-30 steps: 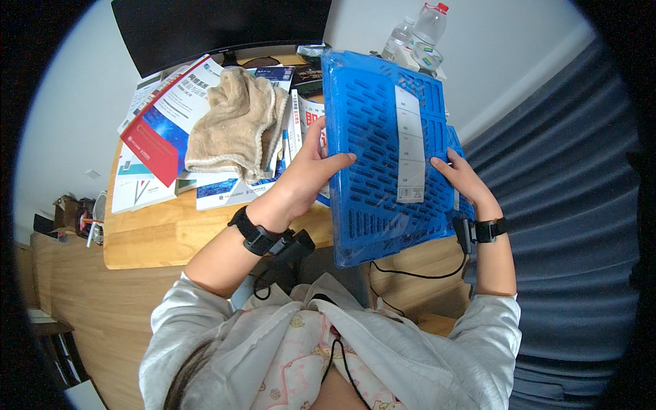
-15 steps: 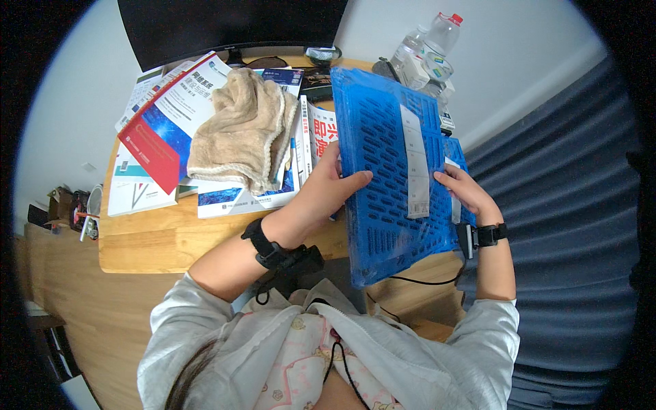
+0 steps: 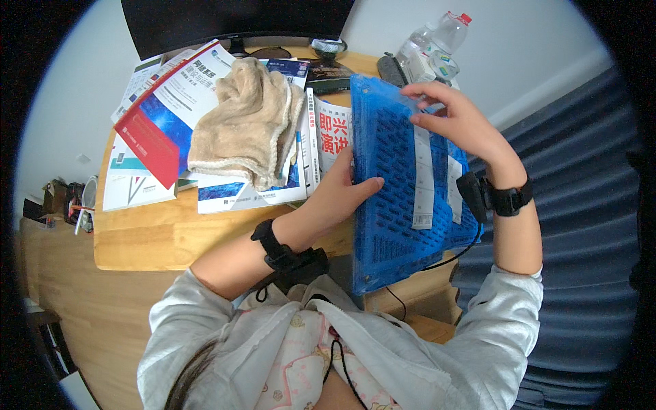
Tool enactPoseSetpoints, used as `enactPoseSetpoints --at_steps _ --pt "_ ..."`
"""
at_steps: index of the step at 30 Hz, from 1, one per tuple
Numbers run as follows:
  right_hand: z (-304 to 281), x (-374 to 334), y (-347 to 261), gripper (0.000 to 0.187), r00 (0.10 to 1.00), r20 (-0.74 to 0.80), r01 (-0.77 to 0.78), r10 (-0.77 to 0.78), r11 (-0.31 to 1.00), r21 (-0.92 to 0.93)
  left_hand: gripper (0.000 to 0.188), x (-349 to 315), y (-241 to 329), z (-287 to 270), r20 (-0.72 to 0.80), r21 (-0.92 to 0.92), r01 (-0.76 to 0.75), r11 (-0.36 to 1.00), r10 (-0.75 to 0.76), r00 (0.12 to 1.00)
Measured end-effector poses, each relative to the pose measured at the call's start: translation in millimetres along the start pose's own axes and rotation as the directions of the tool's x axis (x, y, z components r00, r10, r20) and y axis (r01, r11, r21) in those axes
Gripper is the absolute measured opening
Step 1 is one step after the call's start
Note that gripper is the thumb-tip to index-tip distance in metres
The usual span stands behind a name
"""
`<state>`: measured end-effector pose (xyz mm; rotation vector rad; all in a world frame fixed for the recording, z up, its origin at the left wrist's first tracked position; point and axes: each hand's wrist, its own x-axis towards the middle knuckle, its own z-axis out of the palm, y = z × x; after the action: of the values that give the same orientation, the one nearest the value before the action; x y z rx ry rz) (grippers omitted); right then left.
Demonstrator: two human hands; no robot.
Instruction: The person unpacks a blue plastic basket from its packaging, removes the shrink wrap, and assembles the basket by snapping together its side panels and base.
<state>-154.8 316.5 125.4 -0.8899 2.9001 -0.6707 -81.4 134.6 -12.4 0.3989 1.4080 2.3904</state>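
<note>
A blue plastic panel (image 3: 387, 205) with rows of slots stands tilted in front of me. It looks layered and wrapped in clear film, and carries a white label strip (image 3: 424, 184) and a second white strip (image 3: 454, 190) farther right. My left hand (image 3: 346, 188) grips its left edge, thumb on the front face and the other fingers hidden behind. At the upper edge, my right hand (image 3: 454, 119) has curved fingers with a gap between them and the thumb. That thumb is by the top of the label strip. Black straps circle both wrists.
A beige cloth (image 3: 239, 130) lies over books (image 3: 160, 123) on the wooden table (image 3: 150, 239). Behind them is a black monitor (image 3: 232, 24). Clear plastic bottles (image 3: 447, 34) stand at the back right. Dark curtains (image 3: 574, 225) hang on the right, and a black cable (image 3: 454, 258) passes the panel.
My right hand has left the panel's right part and moved up to its upper edge. The panel has shifted slightly right and down, with my left hand still on its left edge.
</note>
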Motion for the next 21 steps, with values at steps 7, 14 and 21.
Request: enactPoseSetpoints --at_steps 7,14,21 --pt "17 39 -9 0.033 0.987 0.072 0.151 -0.143 0.981 -0.122 0.059 0 0 -2 -0.002 -0.032 -0.005 0.999 0.005 1.0" --pt "26 61 -10 0.027 0.946 0.126 0.321 -0.299 0.918 -0.234 0.058 3 -4 -7 -0.017 -0.013 -0.009 1.0 0.008 1.0" --pt "24 72 -14 0.023 0.893 0.261 0.446 -0.368 0.807 -0.387 0.056 2 -3 -5 -0.024 -0.02 -0.005 1.0 0.005 1.0"
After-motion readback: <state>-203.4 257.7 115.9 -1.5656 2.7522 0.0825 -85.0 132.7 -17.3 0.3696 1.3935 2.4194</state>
